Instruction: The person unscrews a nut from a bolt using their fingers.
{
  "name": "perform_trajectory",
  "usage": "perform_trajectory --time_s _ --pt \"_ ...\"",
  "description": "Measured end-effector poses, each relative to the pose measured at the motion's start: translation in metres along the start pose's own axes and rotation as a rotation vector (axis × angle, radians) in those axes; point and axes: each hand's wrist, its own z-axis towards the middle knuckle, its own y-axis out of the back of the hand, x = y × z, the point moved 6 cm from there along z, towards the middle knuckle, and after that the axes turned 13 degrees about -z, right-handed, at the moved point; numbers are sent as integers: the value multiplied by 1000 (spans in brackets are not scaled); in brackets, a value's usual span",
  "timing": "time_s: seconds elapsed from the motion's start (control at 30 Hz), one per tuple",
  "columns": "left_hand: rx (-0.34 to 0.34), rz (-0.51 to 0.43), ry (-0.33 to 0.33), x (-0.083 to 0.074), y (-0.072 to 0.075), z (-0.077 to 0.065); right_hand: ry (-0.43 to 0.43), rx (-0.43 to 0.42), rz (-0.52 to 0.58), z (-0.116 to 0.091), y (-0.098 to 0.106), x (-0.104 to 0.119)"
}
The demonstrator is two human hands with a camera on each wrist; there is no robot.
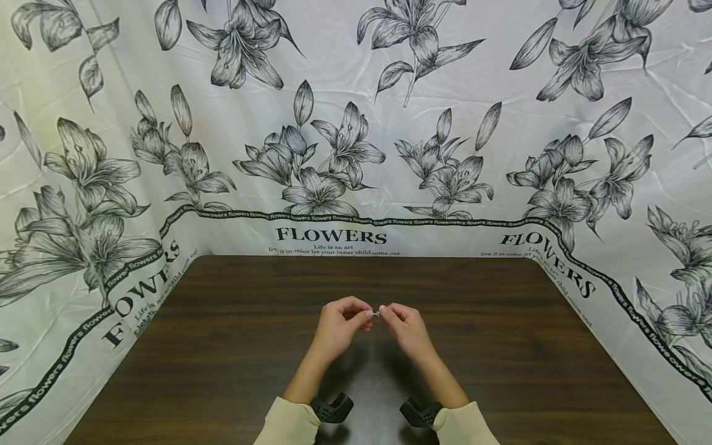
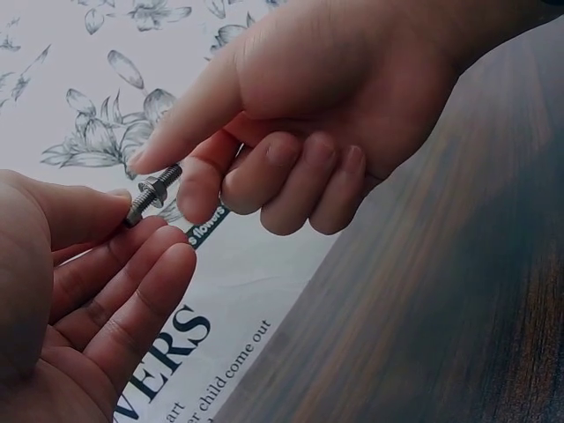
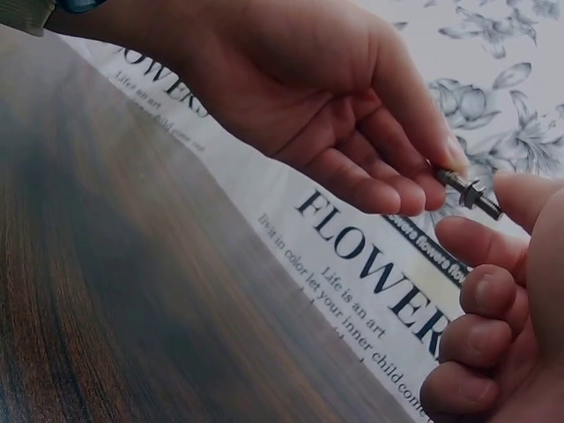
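A small metal bolt (image 1: 376, 314) is held between the two hands above the table, with a nut (image 2: 154, 189) partway along its threaded shaft. My left hand (image 1: 338, 324) pinches one end of the bolt between thumb and fingertips; its other fingers extend loosely in the left wrist view. My right hand (image 1: 408, 327) is at the bolt's other end. Its thumb and index finger stand apart on either side of the threaded tip (image 3: 490, 208), with a gap visible in the right wrist view. The right hand's remaining fingers curl toward the palm.
Beneath the hands lies a dark brown wooden table (image 1: 233, 346). White cloth (image 1: 334, 37) with black flower drawings and lettering hangs along its back and sides. A black wrist device (image 1: 332, 408) sits on the left wrist, and another device (image 1: 419, 413) on the right.
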Motion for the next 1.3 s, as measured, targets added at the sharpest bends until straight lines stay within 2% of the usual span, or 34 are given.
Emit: perform_trajectory --time_s 0.07,0.2,0.3,0.4,0.6,0.8,1.1,1.3 --pt "6 -2 -3 0 0 0 19 8 -14 0 -1 0" --pt "14 -4 -2 1 -1 0 28 11 -24 5 -4 -14" --pt "16 1 -3 2 -1 0 28 1 -27 8 -6 -27" --pt "20 4 -11 2 -2 0 55 -20 -29 8 -6 -29" --pt "10 9 -18 0 -1 -1 150 -68 -31 7 -4 -26" --pt "3 -2 -16 0 0 0 239 -63 27 6 -4 -22" --pt "3 -8 -26 -1 1 0 216 -44 61 6 -2 -20" --pt "0 -1 -22 -2 1 0 211 -26 61 -2 2 7"
